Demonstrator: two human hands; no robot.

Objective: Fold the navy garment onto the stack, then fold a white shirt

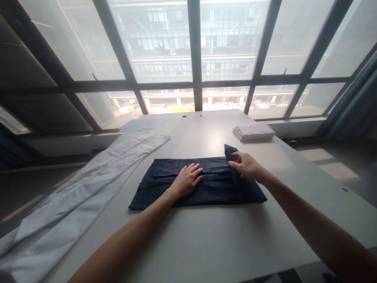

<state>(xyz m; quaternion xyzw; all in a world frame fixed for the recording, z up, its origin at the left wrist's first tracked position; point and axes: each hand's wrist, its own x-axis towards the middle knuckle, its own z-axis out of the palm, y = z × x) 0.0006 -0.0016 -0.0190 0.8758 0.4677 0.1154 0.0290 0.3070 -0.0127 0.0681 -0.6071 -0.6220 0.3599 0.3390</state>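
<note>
A dark navy folded garment [218,192] lies flat across the middle of the white table [206,243]; I cannot tell its exact kind. My left hand [188,181] rests palm down near its centre, fingers stretched out and a little apart. At the right end, my right hand [243,165] pinches a raised edge of the dark cloth between thumb and fingers. That edge stands up off the rest and is turned inward over the right part of the garment.
White garments [114,173] lie along the table's left edge, partly hanging past it. A stack of folded white cloth [253,131] sits at the far right. Windows [165,47] rise behind the table, and a curtain [350,102] hangs at the right.
</note>
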